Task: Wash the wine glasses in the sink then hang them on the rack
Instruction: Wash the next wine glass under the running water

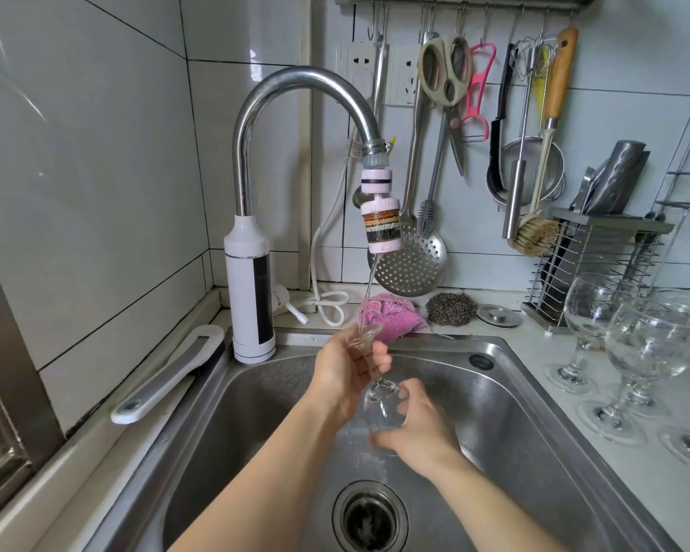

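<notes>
Wine glass point(381, 396) inverted under water stream point(369, 288), left hand point(343, 372) gripping stem, right hand point(419, 428) clasping bowl

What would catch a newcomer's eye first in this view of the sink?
Centre frame, the left hand grips the stem and the right hand cups the bowl of a wine glass, foot up, under the thin stream from the curved tap over the steel sink. More wine glasses stand upright on the counter at right, with utensils hanging on the wall above.

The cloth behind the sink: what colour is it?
The cloth is pink; head view shows it best.
</notes>
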Tool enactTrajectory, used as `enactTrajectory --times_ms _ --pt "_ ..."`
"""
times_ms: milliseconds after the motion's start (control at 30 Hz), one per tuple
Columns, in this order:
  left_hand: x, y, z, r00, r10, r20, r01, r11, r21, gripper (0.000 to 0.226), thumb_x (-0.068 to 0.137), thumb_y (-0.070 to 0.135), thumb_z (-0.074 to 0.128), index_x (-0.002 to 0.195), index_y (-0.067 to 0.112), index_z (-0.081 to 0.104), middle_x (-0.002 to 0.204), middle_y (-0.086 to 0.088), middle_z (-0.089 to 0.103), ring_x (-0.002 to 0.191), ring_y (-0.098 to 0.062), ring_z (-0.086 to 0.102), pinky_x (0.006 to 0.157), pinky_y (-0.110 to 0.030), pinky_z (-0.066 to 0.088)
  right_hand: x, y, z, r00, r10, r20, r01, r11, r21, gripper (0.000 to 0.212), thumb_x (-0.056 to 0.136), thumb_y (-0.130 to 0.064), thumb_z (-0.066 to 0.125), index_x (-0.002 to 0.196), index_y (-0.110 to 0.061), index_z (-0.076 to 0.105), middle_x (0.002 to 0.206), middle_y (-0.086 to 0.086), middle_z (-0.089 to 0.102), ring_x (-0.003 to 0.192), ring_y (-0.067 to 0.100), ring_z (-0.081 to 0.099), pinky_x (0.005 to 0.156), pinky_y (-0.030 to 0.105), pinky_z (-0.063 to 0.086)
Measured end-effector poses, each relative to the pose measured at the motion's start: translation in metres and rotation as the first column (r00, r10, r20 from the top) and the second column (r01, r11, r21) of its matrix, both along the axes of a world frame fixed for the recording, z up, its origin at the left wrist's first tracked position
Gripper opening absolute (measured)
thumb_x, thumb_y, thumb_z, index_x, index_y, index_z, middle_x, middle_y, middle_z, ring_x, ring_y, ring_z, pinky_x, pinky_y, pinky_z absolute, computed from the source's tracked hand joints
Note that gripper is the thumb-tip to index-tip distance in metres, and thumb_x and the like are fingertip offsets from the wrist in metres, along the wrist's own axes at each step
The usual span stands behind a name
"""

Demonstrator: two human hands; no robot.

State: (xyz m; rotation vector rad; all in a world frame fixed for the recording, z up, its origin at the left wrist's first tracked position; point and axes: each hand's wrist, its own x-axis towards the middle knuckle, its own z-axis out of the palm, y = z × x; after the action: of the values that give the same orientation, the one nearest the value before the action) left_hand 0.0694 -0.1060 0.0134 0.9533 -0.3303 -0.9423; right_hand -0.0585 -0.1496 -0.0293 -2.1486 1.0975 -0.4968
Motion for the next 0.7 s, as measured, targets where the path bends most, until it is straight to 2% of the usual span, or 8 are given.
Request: enactTrajectory --times_ms 133,200,300,367,467,567,700 --pt "0.001 0.0 -0.003 0.999 -0.007 0.043 0.006 1.0 0.025 0.042 0.104 0.034 0.048 0.085 0.005 0.072 0.071 -0.009 0.067 0.06 -0.021 0.064 0.073 -0.035 0.053 0.0 0.001 0.001 1.0 0.016 0.011 -0.016 1.0 -0.011 0.069 0.053 -0.035 0.085 0.11 -0.033 0.046 0.091 -0.017 0.055 0.093 0.016 0.061 0.079 0.03 0.052" --pt "0.001 -0.002 -0.005 0.999 0.011 0.042 -0.013 0.999 0.033 0.06 0.107 0.042 0.04 0.077 0.005 0.076 0.069 -0.011 0.067 0.058 -0.023 0.064 0.072 -0.036 0.053 0.0 0.002 0.002 1.0 0.022 0.008 -0.022 1.0 -0.013 0.067 0.054 -0.035 0.086 0.108 -0.031 0.046 0.091 -0.017 0.055 0.093 0.016 0.061 0.077 0.028 0.052" --pt "0.004 -0.002 -0.005 1.0 0.01 -0.001 -0.01 1.0 0.023 0.073 0.107 0.057 0.027 0.093 0.004 0.076 0.078 -0.016 0.072 0.063 -0.026 0.068 0.074 -0.038 0.053 0.0 0.002 0.002 1.0 0.014 0.006 -0.014 1.0 0.001 0.067 0.054 -0.034 0.086 0.107 -0.029 0.046 0.097 -0.014 0.057 0.092 0.016 0.061 0.073 0.027 0.049" --pt "0.009 0.0 -0.005 0.999 0.034 0.006 -0.034 0.998 0.044 0.068 0.105 0.058 0.032 0.093 0.009 0.078 0.081 -0.012 0.073 0.067 -0.024 0.069 0.077 -0.038 0.052 -0.001 0.002 0.002 1.0 0.01 0.019 -0.01 1.0 0.021 0.068 0.054 -0.033 0.087 0.107 -0.03 0.045 0.098 -0.015 0.056 0.091 0.015 0.06 0.071 0.026 0.047" --pt "0.025 0.009 -0.007 0.981 0.189 -0.039 -0.186 0.979 0.081 0.035 0.104 0.044 0.047 0.095 0.014 0.064 0.07 -0.002 0.069 0.065 -0.021 0.066 0.074 -0.038 0.052 -0.002 0.002 0.002 0.999 0.027 0.038 -0.028 0.999 0.032 0.071 0.054 -0.033 0.088 0.108 -0.031 0.043 0.101 -0.016 0.054 0.09 0.013 0.058 0.069 0.025 0.045" --pt "0.048 0.019 -0.005 0.949 0.296 -0.113 -0.294 0.955 0.035 0.033 0.104 0.044 0.047 0.112 0.015 0.059 0.093 -0.003 0.068 0.083 -0.025 0.067 0.085 -0.044 0.052 -0.003 0.001 0.002 0.999 0.037 0.025 -0.038 0.999 0.03 0.074 0.056 -0.035 0.089 0.114 -0.031 0.044 0.11 -0.014 0.053 0.096 0.013 0.057 0.074 0.026 0.045" --pt "0.058 0.026 -0.002 0.947 0.272 -0.174 -0.285 0.957 -0.055 0.048 0.104 0.051 0.043 0.133 0.014 0.055 0.122 -0.002 0.065 0.116 -0.023 0.063 0.108 -0.051 0.045 -0.003 0.002 0.001 0.999 0.038 0.013 -0.039 0.999 0.015 0.072 0.055 -0.035 0.088 0.113 -0.03 0.046 0.111 -0.013 0.054 0.097 0.016 0.06 0.082 0.029 0.05"
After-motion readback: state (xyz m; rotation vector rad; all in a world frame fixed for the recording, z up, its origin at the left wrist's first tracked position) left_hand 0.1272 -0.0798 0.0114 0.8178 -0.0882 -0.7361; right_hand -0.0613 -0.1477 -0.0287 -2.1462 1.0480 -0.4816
